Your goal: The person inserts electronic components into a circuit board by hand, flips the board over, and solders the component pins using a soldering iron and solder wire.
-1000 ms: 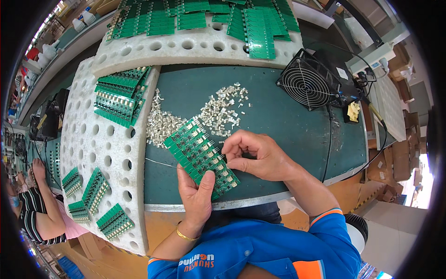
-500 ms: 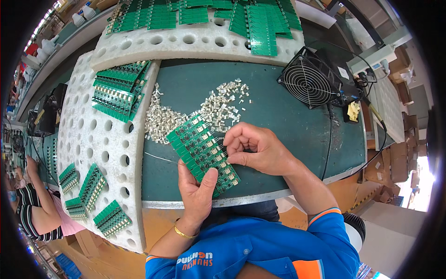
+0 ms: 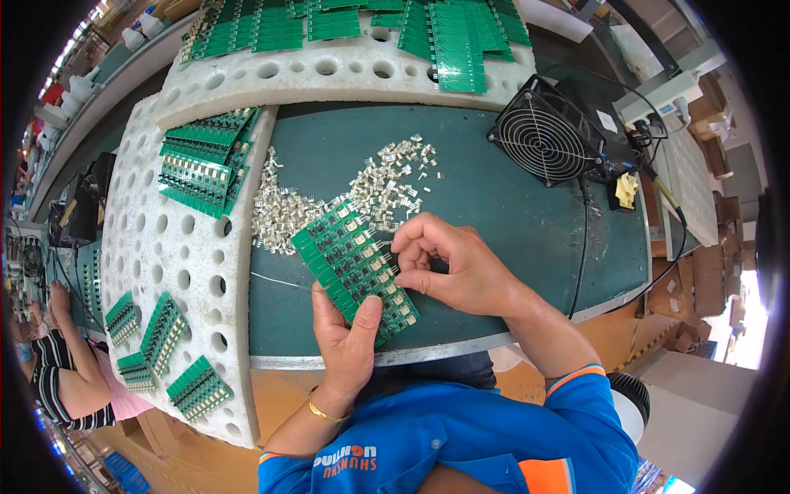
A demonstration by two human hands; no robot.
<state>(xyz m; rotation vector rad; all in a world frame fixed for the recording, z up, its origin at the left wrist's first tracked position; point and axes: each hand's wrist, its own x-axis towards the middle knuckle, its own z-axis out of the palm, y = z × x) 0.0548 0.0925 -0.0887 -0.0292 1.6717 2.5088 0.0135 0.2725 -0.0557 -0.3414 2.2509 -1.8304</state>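
A green circuit board panel (image 3: 355, 267) with rows of black parts and white connectors is tilted above the green table. My left hand (image 3: 346, 337) grips its lower left edge, thumb on top. Curled into a pinch, my right hand (image 3: 448, 263) is at the panel's right edge by the connectors; whatever is between its fingertips is too small or hidden to make out. Behind the panel, a loose pile of small white pin connectors (image 3: 284, 206) spreads over the table.
White foam boards with holes (image 3: 148, 247) stand left and at the back, carrying stacked panels (image 3: 202, 169), several smaller boards (image 3: 199, 387) and bare green panels (image 3: 457, 49). A black fan (image 3: 543, 136) and a soldering iron (image 3: 665, 198) are at right. Another person's arm (image 3: 74, 354) shows far left.
The view has shifted slightly. Both hands and the panel stay in nearly the same place, the right fingers still pinched at the panel's right edge.
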